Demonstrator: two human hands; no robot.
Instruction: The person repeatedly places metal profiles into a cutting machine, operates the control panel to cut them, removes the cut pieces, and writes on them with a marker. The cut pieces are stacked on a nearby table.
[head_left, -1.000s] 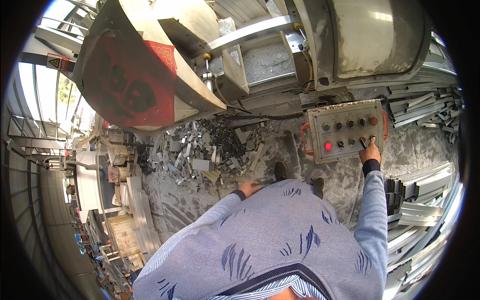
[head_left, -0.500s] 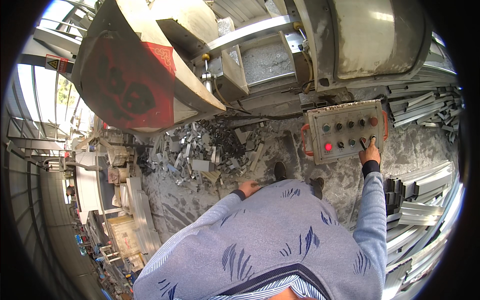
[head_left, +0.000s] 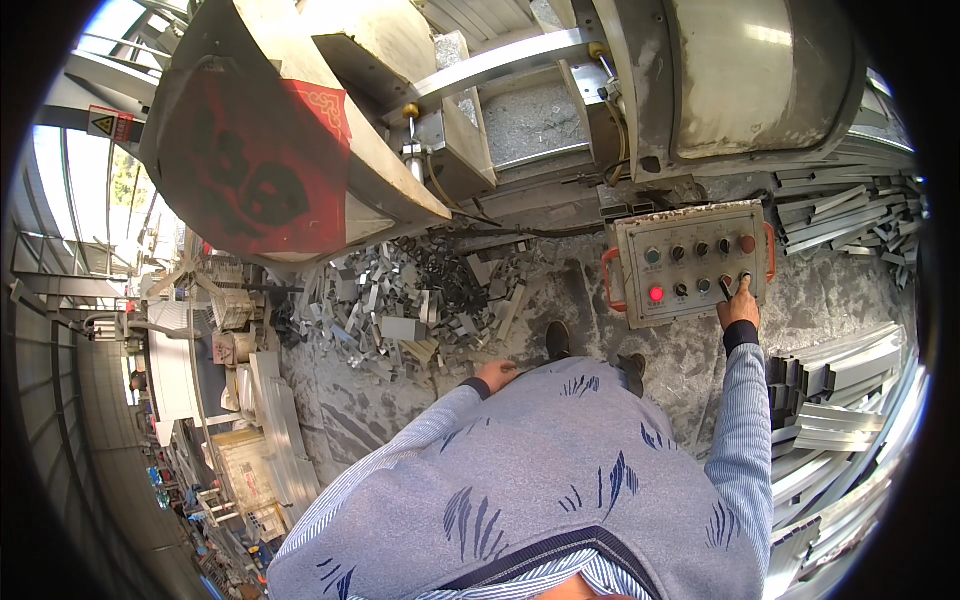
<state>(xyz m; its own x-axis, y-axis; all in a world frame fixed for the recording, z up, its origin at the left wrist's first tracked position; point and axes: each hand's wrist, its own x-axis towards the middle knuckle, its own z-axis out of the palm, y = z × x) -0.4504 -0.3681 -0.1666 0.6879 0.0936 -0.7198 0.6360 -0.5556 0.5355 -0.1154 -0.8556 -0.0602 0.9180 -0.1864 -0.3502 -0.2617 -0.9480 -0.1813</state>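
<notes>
A beige control box (head_left: pixel 688 265) with red handles stands before me on the right, carrying two rows of knobs and buttons. My right hand (head_left: pixel 738 305) is at its lower right, index finger stretched onto the last control in the bottom row. Beside that finger is a black lever-like knob (head_left: pixel 725 286). A red button (head_left: pixel 657 293) glows at the lower left of the box. My left hand (head_left: pixel 496 375) hangs low by the edge of my grey-blue apron (head_left: pixel 560 440); its fingertips are too hidden to tell what they touch.
Metal offcuts (head_left: pixel 400 310) lie heaped on the floor ahead to the left. A large machine (head_left: pixel 530 120) spans the far side, its left housing bearing a red sheet (head_left: pixel 320 170). Long metal profiles (head_left: pixel 850 390) are stacked at right, with more (head_left: pixel 850 215) behind.
My view has shifted very slightly. Both hands stay in place, the right index finger still on the same control.
</notes>
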